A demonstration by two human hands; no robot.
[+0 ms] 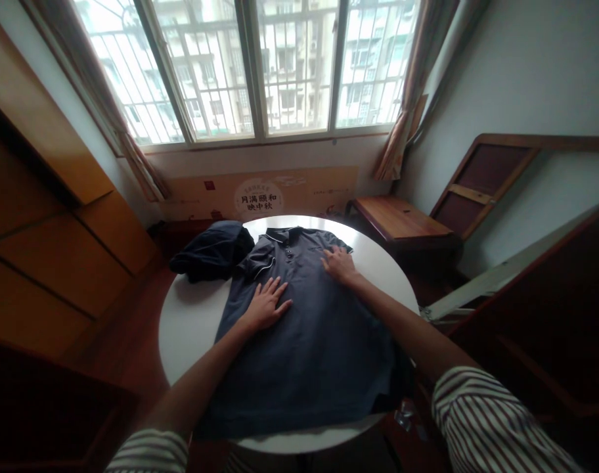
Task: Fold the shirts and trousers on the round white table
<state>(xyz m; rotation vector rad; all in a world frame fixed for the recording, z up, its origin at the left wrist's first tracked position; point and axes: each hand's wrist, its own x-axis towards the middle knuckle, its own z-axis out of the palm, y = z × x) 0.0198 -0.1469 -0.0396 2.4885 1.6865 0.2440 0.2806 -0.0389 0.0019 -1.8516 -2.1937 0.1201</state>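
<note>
A dark grey polo shirt (309, 341) lies spread face up over a round white table (186, 328), its collar toward the window and its hem near me. White piping edges the sleeve on the left. My left hand (267, 305) rests flat on the shirt's left chest area, fingers spread, gripping nothing. On the upper right of the shirt, by the sleeve, lies my right hand (339, 264); its fingers are somewhat bent and touch the cloth. Whether they pinch any fabric is hard to make out.
A bundle of dark folded cloth (215, 249) sits at the table's left edge. Behind stand a low wooden bench (398, 218) and a printed banner (260, 194) under the barred window (294, 72). Wooden cabinets (48, 217) line the left side.
</note>
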